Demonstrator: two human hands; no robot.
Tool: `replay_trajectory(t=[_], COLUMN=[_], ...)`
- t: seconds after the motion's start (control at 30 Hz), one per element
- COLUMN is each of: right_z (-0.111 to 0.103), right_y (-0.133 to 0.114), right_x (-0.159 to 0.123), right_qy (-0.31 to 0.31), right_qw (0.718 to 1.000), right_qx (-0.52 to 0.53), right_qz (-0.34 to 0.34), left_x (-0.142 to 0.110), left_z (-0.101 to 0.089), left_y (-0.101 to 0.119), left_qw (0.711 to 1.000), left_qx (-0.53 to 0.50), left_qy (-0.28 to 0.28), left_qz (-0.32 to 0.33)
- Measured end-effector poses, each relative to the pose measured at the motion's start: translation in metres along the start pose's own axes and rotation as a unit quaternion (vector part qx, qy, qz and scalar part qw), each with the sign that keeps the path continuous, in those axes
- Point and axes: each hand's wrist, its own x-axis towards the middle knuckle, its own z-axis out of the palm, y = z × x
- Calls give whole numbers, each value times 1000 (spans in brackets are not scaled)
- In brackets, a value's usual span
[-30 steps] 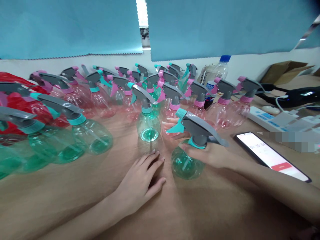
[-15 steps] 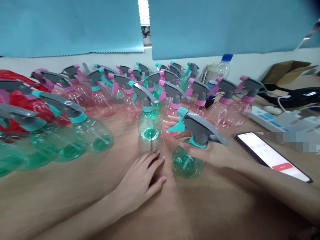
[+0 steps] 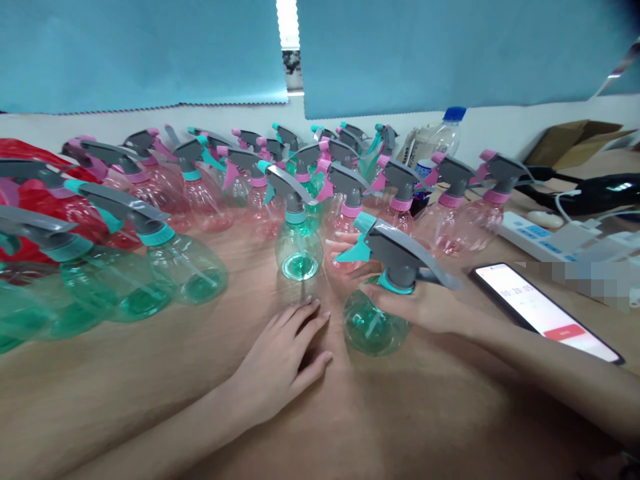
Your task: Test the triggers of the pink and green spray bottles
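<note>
Here we are at the wooden table (image 3: 320, 433), and our right hand (image 3: 417, 307) has a green spray bottle (image 3: 375, 330) in its grasp! The thumb crosses the near side just under the teal collar, the other fingers run round the far side, and the bottle stands just right of centre, its teal nozzle aimed up and to the left. Our fingertips come right up in front of a pink spray bottle (image 3: 349, 225); whether they touch it, we can't tell.

Over to our left hand (image 3: 285, 357): palm down on the tabletop, fingers slightly spread, thumb apart, nothing in it. Just beyond its fingertips stands a second green bottle (image 3: 299, 247), upright. Out on the left we've got a cluster of green bottles (image 3: 187, 273), with a red plastic bag (image 3: 55, 213) behind. To the right of our gripping hand lies a phone (image 3: 545, 313), screen lit, showing digits and a red button, and past it a white power strip (image 3: 533, 235).
</note>
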Motion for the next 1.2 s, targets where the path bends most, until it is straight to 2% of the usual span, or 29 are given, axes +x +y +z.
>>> replay_trajectory(t=[0.23,0.47,0.63,0.83,1.2], right_z=[0,0,0,1,1], right_y=[2,3,0,6,10], right_x=[1,0,0,-2,-2], right_qy=[-30,-28,-1,-19,-28], right_qw=[996,998,999,1000,997], right_qx=[78,44,23,12,72], right_qz=[-25,-29,-25,1,-8], left_x=[0,0,1,1,1], left_z=[1,1,-1,-1,-1], left_y=[-1,-1,1,1,1], left_qw=[1000,1000,1000,1000,1000], left_qx=[-3,-2,-4,0,0], left_qy=[5,1,-1,-1,-2], left_qz=[0,-2,-5,-3,-2])
